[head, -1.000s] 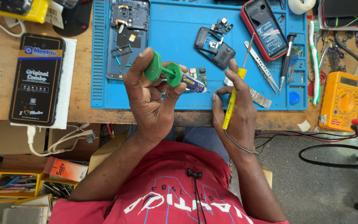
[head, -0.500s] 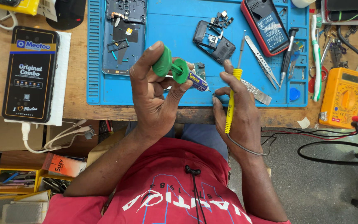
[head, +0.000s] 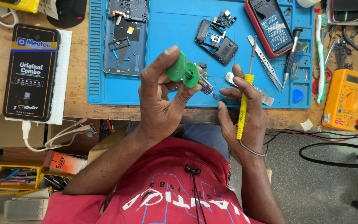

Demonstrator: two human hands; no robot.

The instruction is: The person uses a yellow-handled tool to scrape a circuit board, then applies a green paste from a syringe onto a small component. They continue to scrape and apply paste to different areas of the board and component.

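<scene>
My left hand (head: 160, 99) is raised over the front edge of the blue work mat (head: 175, 29). Its thumb and fingers pinch a green spool (head: 181, 70) with a small blue and yellow tube (head: 206, 85) sticking out toward the right. My right hand (head: 245, 118) sits just to the right, resting at the bench edge. It grips a yellow-handled screwdriver (head: 243, 103) whose thin shaft points up toward the mat. The two hands are close but do not touch.
On the mat lie an opened phone frame (head: 125, 37), a small dismantled phone (head: 218, 39), a red-cased phone (head: 268, 27), tweezers (head: 266, 62) and a black screwdriver (head: 291, 54). A yellow multimeter (head: 347, 99) with cables is at the right, a black phone box (head: 30, 70) at the left.
Both hands keep their grips. The green spool and left hand have shifted a little to the right, closer to the screwdriver hand; the view has slid slightly.
</scene>
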